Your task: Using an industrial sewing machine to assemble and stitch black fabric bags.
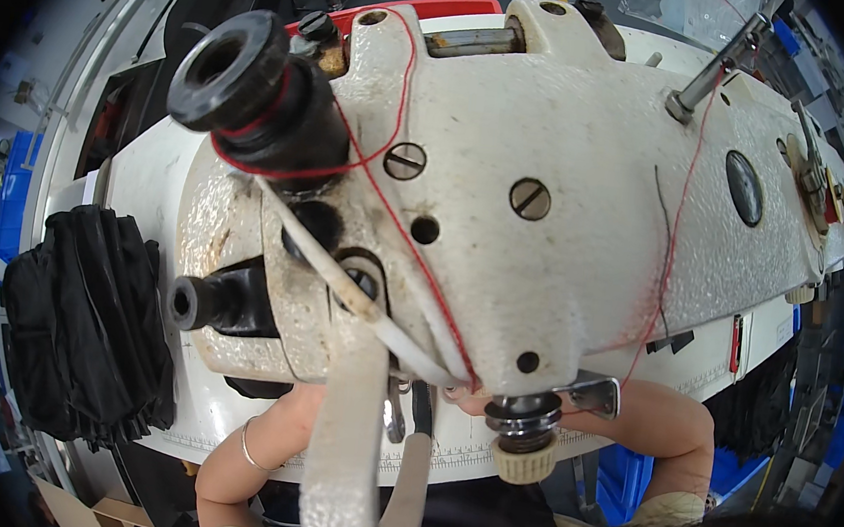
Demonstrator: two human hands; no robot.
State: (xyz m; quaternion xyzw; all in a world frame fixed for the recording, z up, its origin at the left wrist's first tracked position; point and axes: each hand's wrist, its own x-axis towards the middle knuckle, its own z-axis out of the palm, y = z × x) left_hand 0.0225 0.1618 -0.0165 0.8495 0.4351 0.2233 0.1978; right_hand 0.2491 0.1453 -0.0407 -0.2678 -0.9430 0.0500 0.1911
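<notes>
red thread (pixel 427 276) is strung on the sewing machine (pixel 591 168), which mostly hides left hand (pixel 305 409) and right hand (pixel 473 403), fingers' grip indeterminable; black fabric (pixel 85 324), finished or pending unclear, lies left of it.

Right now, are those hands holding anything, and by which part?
I can't tell: the white sewing machine hides most of the left hand and right hand, so any grip is out of sight.
</notes>
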